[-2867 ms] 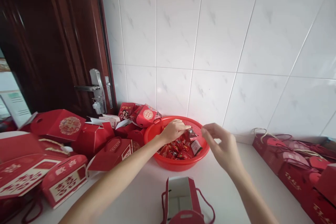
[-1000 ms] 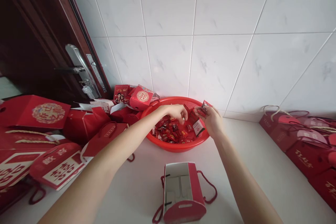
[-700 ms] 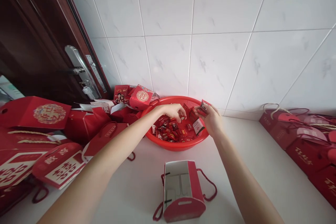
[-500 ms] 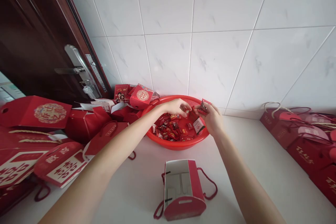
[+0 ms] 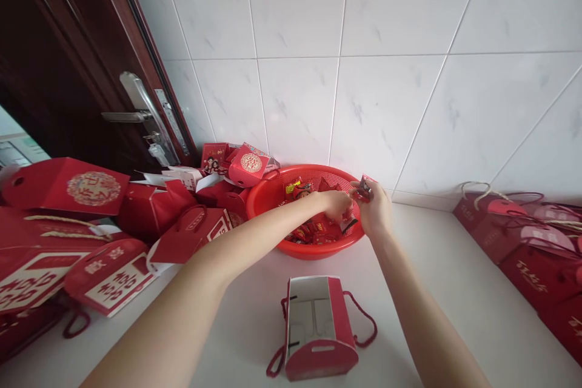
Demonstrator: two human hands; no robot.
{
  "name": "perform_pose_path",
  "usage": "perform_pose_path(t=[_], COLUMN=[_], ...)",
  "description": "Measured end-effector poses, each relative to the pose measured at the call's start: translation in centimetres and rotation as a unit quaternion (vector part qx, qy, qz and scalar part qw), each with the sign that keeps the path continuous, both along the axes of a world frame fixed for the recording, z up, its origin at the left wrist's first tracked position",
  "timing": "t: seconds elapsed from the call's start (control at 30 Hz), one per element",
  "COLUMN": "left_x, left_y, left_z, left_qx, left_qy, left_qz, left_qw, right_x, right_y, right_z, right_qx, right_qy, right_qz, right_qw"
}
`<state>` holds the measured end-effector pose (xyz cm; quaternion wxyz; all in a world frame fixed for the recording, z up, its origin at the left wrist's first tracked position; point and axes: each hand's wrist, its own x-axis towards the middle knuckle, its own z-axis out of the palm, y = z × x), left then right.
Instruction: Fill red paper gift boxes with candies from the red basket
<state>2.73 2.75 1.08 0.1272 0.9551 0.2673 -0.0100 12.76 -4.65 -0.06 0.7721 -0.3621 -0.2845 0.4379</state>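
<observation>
A red plastic basket point(image 5: 313, 253) holds several wrapped candies point(image 5: 313, 232) in red and dark wrappers. My left hand point(image 5: 337, 205) is down in its right half, fingers curled together; what they grip, if anything, is hidden. Just below those fingers shows a small dark-and-white packet point(image 5: 348, 224). My right hand point(image 5: 376, 209) is at the basket's right rim, closed around shiny wrapped candy point(image 5: 364, 190) that sticks out above the fingers. In front of the basket, a red gift box point(image 5: 322, 361) with dark red cord handles lies with its open top showing a bare white inside.
Red gift boxes point(image 5: 93, 188) are heaped on the left, beside a dark wooden door point(image 5: 59, 54) with a metal handle. More red boxes point(image 5: 522, 248) with cords stand in a row on the right. A white tiled wall point(image 5: 386, 109) rises behind the basket.
My left hand has moved right and lower in the basket, close to my right hand. The right hand has shifted slightly right, still holding candy. The view has turned a little.
</observation>
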Motion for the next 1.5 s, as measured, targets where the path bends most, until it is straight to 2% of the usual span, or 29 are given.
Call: perform_pose_path(t=[0.13, 0.3, 0.37, 0.47, 0.53, 0.6, 0.67, 0.77, 0.9, 1.1, 1.3, 1.5], left_x=[0.1, -1.7, -3.1, -5.6, -6.9, -7.6, -7.8, -7.4, -6.9, -7.7, -7.7, -6.8], left_y=[0.1, 0.3, 0.6, 1.3, 1.6, 1.5, 0.9, -0.2, -1.1, -1.2, -1.6, -1.9], left_z=[0.0, 1.0, 1.4, 2.1, 2.8, 3.5, 4.1, 4.4, 3.9, 4.1, 3.9, 3.1], left_qx=[0.002, -0.073, -0.084, -0.110, -0.153, -0.180, -0.188, -0.200, -0.209, -0.267, -0.313, -0.297], left_qy=[0.069, 0.117, 0.075, -0.074, -0.206, -0.324, -0.387, -0.376, -0.340, -0.391, -0.441, -0.460], left_qz=[0.010, 0.040, 0.055, 0.095, 0.105, 0.104, 0.098, 0.071, 0.041, 0.087, 0.098, 0.119], left_qw=[0.998, 0.990, 0.992, 0.987, 0.961, 0.923, 0.897, 0.902, 0.916, 0.876, 0.836, 0.828], right_x=[-0.1, -0.4, -0.5, -0.7, -0.7, -0.6, -0.4, 0.2, 0.7, 0.2, -0.4, -0.3], right_y=[0.1, 0.0, -0.1, -0.1, -0.1, -0.1, 0.0, 0.0, 0.1, 0.0, -0.2, -0.4], right_z=[0.0, 0.2, 0.3, 0.1, 0.0, -0.1, -0.1, -0.2, -0.3, 0.0, 0.0, -0.1], right_qx=[0.006, 0.000, -0.001, 0.005, 0.015, 0.029, 0.038, 0.043, 0.047, 0.039, 0.056, 0.059], right_qy=[-0.007, 0.015, 0.012, -0.014, -0.039, -0.056, -0.061, -0.067, -0.065, -0.039, -0.077, -0.104], right_qz=[0.001, -0.018, -0.024, -0.037, -0.029, 0.008, 0.065, 0.127, 0.140, 0.108, 0.101, 0.122], right_qw=[1.000, 1.000, 1.000, 0.999, 0.999, 0.998, 0.995, 0.989, 0.987, 0.993, 0.990, 0.985])
